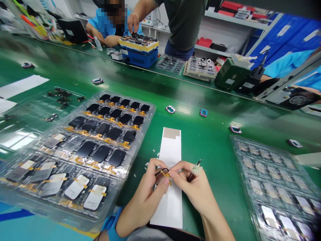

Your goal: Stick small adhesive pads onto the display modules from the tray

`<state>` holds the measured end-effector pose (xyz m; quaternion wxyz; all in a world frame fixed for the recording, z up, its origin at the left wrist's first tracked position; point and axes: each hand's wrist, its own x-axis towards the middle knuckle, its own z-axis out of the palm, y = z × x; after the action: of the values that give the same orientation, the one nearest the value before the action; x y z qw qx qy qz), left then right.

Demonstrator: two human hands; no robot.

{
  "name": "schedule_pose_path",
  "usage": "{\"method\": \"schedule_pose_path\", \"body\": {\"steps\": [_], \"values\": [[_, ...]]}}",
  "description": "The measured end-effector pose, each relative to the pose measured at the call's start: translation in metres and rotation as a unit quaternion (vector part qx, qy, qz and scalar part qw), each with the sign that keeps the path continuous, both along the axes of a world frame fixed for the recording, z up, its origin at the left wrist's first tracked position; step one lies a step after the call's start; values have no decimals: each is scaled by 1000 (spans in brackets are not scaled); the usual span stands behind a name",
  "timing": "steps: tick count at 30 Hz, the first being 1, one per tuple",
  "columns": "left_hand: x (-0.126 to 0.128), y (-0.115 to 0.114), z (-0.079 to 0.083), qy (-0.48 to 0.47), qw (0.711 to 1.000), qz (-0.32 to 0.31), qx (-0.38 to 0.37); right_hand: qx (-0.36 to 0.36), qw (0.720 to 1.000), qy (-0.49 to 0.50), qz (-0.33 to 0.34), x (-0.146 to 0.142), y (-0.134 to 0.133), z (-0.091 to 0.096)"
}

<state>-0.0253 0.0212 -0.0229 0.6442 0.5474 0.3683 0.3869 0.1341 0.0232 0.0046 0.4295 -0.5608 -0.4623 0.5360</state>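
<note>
Between my left hand (149, 187) and right hand (192, 187), over the white strip (171, 152), is a small part with orange ribbon (166, 172): likely light, its ribbon fragile, so best gripped by the edges. My left fingers pinch it narrowly; my right fingers meet it, a dark tool (191, 176) tucked inside.

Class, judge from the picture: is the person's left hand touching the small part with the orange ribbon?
Touching: in the head view, the left hand pinches the small part between thumb and fingers.
</note>
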Motion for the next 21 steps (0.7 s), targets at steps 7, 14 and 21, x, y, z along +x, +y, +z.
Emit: {"method": "schedule_pose_path", "body": {"steps": [7,14,21], "values": [[3,2,1,-8,1000,-4,-7,27,999,-25,-8,-1,0,4],[5,3,0,4,1000,4,-8,35,999,-38,-9,-2,1,2],[6,8,2,67,997,28,32,118,980,-16,-162,14,23,-1]]}}
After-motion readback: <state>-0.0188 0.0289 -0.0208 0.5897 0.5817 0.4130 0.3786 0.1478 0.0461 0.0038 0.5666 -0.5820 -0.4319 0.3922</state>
